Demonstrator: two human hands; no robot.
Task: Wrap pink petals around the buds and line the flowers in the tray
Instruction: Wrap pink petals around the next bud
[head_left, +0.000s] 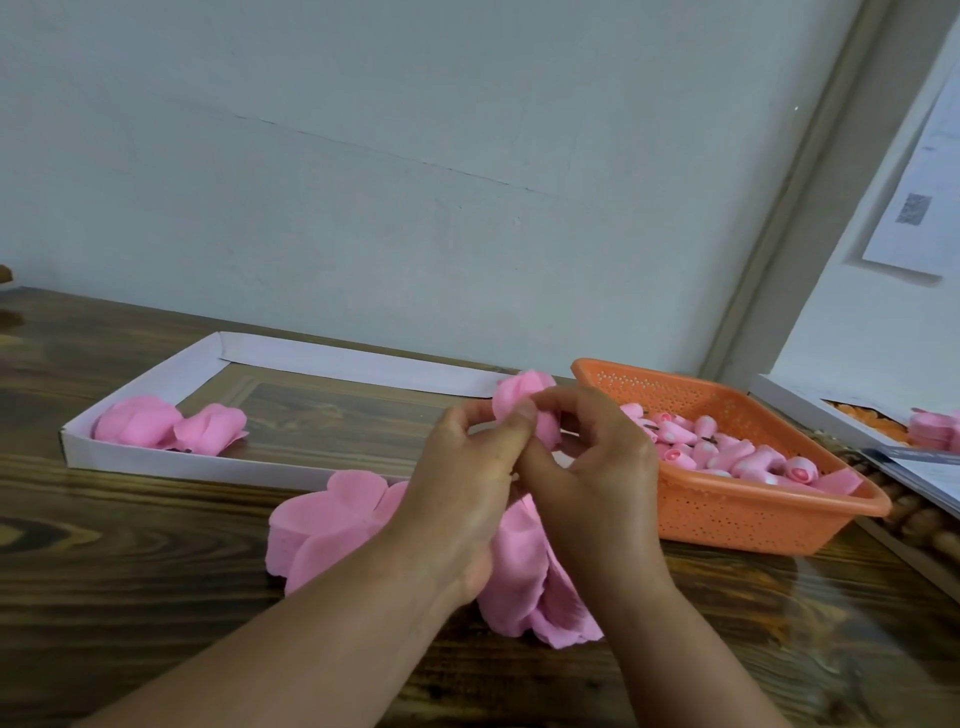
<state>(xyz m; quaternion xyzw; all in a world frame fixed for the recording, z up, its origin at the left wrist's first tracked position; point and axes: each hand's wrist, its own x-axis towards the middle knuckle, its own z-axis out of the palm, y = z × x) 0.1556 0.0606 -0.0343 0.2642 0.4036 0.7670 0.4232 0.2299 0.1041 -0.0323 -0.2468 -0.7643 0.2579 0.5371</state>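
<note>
Both hands meet above the table's middle around one pink flower (524, 405), petals folded about a bud that I cannot see. My left hand (467, 483) pinches it from the left, thumb on the petals. My right hand (597, 467) grips it from the right and below. Under my wrists lies a pile of loose pink petals (332, 525). The white cardboard tray (156, 379) stands to the left, with two finished pink flowers (171, 426) side by side in its near left corner. An orange perforated basket (737, 514) on the right holds several pink buds (727, 454).
The table is dark wood. At the far right edge sit another white box (810, 410) with orange pieces, a small stack of pink petals (935, 428) and some papers. A pale wall rises close behind the tray.
</note>
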